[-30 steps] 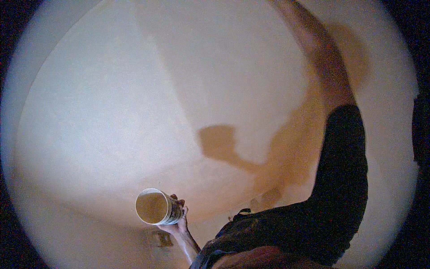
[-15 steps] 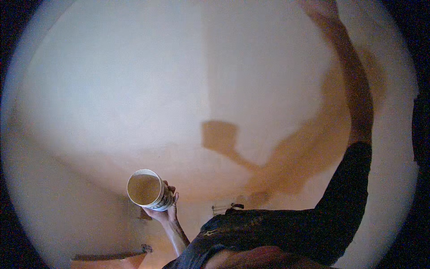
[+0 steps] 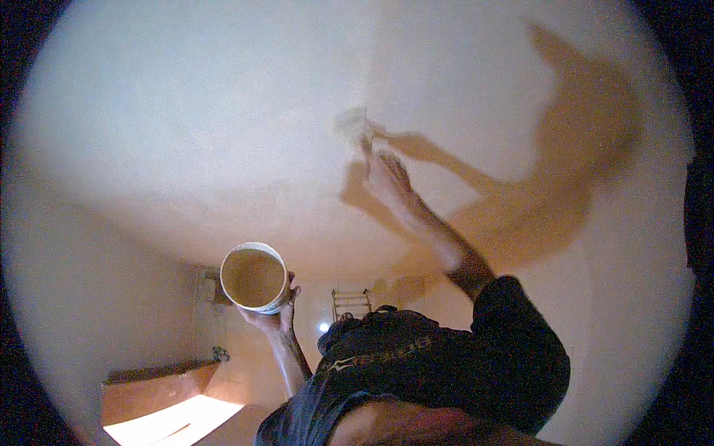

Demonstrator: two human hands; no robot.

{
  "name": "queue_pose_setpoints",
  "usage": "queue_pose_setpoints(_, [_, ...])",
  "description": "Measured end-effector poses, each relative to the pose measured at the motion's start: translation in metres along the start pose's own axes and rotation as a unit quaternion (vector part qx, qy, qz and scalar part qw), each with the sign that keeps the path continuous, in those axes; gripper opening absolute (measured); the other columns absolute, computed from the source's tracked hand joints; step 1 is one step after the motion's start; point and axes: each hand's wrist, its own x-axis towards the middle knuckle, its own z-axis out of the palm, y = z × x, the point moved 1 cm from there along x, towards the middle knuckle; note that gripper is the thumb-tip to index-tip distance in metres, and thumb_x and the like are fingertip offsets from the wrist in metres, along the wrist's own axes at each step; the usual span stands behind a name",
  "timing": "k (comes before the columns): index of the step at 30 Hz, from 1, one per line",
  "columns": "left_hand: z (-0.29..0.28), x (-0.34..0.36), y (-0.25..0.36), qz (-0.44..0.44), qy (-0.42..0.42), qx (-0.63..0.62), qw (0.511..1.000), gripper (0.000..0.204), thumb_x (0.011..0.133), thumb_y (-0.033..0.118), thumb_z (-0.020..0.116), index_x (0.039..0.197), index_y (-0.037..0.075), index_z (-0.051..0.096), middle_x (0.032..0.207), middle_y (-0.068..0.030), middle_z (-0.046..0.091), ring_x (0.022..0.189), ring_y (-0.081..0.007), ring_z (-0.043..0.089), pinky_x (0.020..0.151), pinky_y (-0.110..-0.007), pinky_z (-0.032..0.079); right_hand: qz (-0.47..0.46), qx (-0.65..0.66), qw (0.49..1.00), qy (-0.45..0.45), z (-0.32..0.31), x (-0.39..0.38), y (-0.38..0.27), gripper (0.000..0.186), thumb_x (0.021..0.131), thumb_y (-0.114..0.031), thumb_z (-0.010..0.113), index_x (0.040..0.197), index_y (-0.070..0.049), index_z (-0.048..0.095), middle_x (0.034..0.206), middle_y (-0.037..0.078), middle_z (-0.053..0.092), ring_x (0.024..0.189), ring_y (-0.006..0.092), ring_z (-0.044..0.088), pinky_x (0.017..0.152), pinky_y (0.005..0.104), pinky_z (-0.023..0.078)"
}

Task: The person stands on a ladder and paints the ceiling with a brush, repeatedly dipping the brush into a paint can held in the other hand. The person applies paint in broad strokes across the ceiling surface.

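My left hand (image 3: 271, 316) is closed round the side of a round tub (image 3: 255, 308), holding it up with its open mouth toward me. The inside of the tub looks tan; I cannot tell how full it is. Ahead, my right arm stretches up to a broad pale plastered surface (image 3: 223, 134). The fingers of my right hand (image 3: 388, 177) are closed on the handle of a small flat tool (image 3: 366, 134), its head at the surface. Blur hides whether it is a brush or a putty knife. A greyish smear (image 3: 349, 123) shows beside the tool.
Shadows (image 3: 587, 126) of my arm and body fall across the pale surface at right. At lower left is a brown ledge (image 3: 149, 390) above a brightly lit panel (image 3: 178, 424). Near the lower middle are a ladder-like rack (image 3: 351, 302) and a small bright light (image 3: 323, 327).
My right hand has come from the top right edge down and left to the middle of the surface. The tub in my left hand sits slightly higher and further right in view.
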Motion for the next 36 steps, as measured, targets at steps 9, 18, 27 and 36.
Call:
queue_pose_setpoints(9, [-0.018, -0.001, -0.006, -0.014, 0.033, -0.016, 0.999, 0.086, 0.087, 0.067, 0.056, 0.152, 0.016, 0.037, 0.145, -0.0201, 0.048, 0.116, -0.0487, 0.058, 0.076, -0.064, 0.060, 0.124, 0.486, 0.842, -0.197, -0.022, -0.150, -0.049, 0.043, 0.094, -0.015, 0.069, 0.135, -0.007, 0.057, 0.106, 0.010, 0.073, 0.089, 0.0176, 0.069, 0.076, 0.0336, 0.055])
queue_pose_setpoints(18, [0.017, 0.005, 0.018, -0.066, 0.108, 0.101, 0.987, 0.078, 0.090, 0.066, 0.051, 0.148, 0.014, 0.046, 0.147, -0.0145, 0.051, 0.128, -0.0387, 0.056, 0.093, -0.061, 0.053, -0.106, 0.394, 0.895, -0.181, -0.209, -0.132, -0.112, 0.030, 0.088, -0.006, 0.071, 0.115, 0.005, 0.066, 0.085, 0.015, 0.064, 0.076, 0.0208, 0.064, 0.067, 0.0351, 0.049])
queue_pose_setpoints(27, [-0.003, 0.016, 0.072, -0.088, 0.055, 0.089, 0.991, 0.078, 0.091, 0.063, 0.050, 0.147, 0.008, 0.048, 0.145, -0.0170, 0.055, 0.130, -0.0372, 0.056, 0.104, -0.055, 0.051, -0.183, 0.147, 0.946, -0.225, -0.235, -0.093, -0.206, 0.019, 0.083, -0.013, 0.072, 0.100, -0.005, 0.075, 0.098, 0.017, 0.069, 0.091, 0.0364, 0.068, 0.079, 0.0468, 0.053])
queue_pose_setpoints(36, [-0.014, 0.009, 0.094, -0.137, 0.034, 0.063, 0.988, 0.079, 0.090, 0.060, 0.051, 0.148, 0.007, 0.046, 0.146, -0.0183, 0.054, 0.132, -0.0382, 0.054, 0.109, -0.055, 0.045, -0.237, 0.114, 0.937, -0.228, -0.179, -0.080, -0.289, 0.009, 0.080, -0.009, 0.072, 0.085, -0.002, 0.070, 0.091, 0.014, 0.065, 0.087, 0.0354, 0.068, 0.076, 0.0455, 0.055])
